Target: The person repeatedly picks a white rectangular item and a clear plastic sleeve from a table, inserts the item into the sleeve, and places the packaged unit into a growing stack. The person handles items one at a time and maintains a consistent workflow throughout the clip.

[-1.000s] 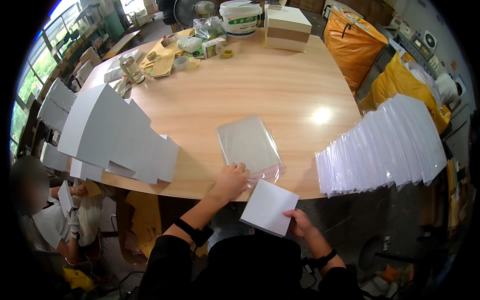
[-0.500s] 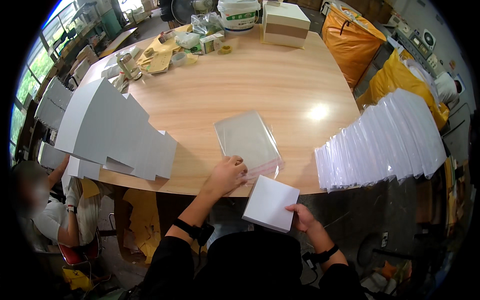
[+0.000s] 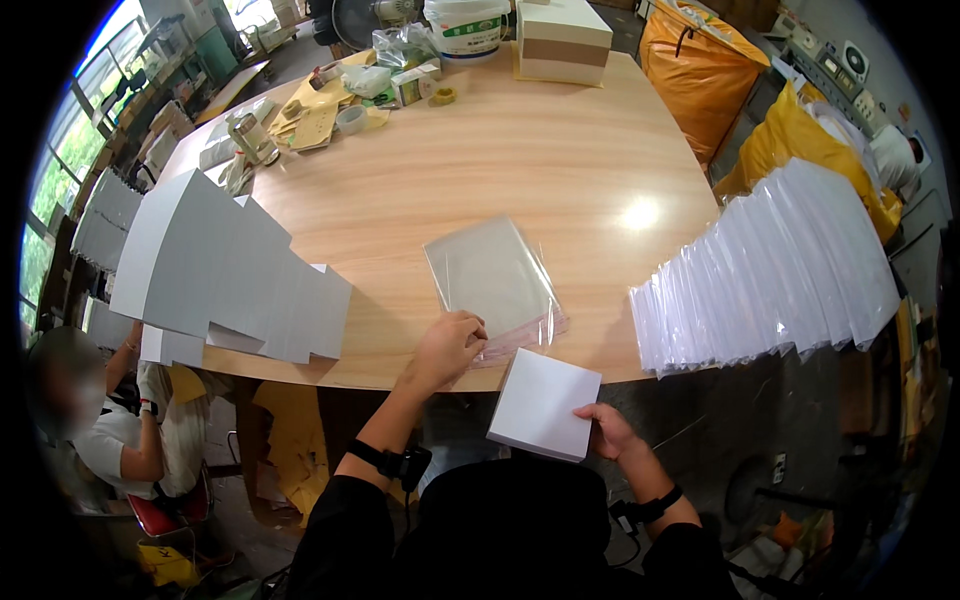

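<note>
My right hand (image 3: pixel 611 432) grips a flat, square white block (image 3: pixel 545 405), its thumb on top at the right edge. It looks like a pad of paper or a thin box; which one I cannot tell. The block is held just off the table's front edge. A pile of clear plastic bags (image 3: pixel 495 268) lies flat on the table, pinkish strips along the near end. At the pile's near left corner my left hand (image 3: pixel 452 348) is closed, its fingertips pinched at the bag edge.
Tall stacks of plain white blocks (image 3: pixel 235 265) stand at the left of the wooden table (image 3: pixel 400 180). On the right leans a long row of plastic-wrapped white blocks (image 3: pixel 765 270). A bucket (image 3: pixel 468 30), box (image 3: pixel 563 42) and tape roll (image 3: pixel 351 120) sit far back. Someone (image 3: pixel 120 440) sits at the left.
My left hand's fingers have drawn closer together at the bags' near corner. The right hand still holds the white block in nearly the same place. The whole view has shifted slightly.
</note>
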Tool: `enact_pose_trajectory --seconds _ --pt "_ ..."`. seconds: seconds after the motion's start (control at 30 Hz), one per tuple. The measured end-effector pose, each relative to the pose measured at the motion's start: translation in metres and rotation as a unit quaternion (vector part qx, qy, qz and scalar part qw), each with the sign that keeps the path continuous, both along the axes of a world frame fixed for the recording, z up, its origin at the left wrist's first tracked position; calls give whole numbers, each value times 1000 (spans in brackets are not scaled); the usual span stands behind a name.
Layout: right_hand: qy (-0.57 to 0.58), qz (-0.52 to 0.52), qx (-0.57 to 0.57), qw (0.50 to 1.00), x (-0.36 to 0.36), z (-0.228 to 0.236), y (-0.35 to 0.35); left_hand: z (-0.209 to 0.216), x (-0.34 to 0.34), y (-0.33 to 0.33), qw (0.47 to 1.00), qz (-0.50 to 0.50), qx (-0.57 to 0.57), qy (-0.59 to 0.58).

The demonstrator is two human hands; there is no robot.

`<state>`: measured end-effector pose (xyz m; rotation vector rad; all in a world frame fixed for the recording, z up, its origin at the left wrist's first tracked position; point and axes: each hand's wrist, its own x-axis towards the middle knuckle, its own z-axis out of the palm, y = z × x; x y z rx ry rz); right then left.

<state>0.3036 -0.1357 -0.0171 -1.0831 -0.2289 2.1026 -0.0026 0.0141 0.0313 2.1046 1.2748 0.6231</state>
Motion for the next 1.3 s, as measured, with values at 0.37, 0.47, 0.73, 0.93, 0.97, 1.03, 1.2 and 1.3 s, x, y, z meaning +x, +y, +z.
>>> enact_pose_trajectory --seconds 0.37,0.47,0.73,0.93,0.97,1.03,1.2,1.3 --pt "6 25 41 999 -14 34 13 7 21 -16 995 96 18 -10" --pt "-33 37 9 999 -25 27 24 1 18 -19 994 106 30 -7" --pt "-1 71 57 996 -24 34 36 -10 13 -18 991 65 114 -7" --pt "1 38 19 999 -22 41 40 -5 17 -20 992 95 83 -29" --pt "-7 30 10 999 -23 41 42 -1 18 -22 992 97 80 -31" --pt "-3 22 15 1000 -22 40 46 1 19 -23 991 101 76 -37" --pt "0 -48 15 999 -33 36 45 -7 15 -18 991 105 70 -54" --pt "-11 -58 2 998 -38 37 40 0 16 -19 991 106 71 -36"
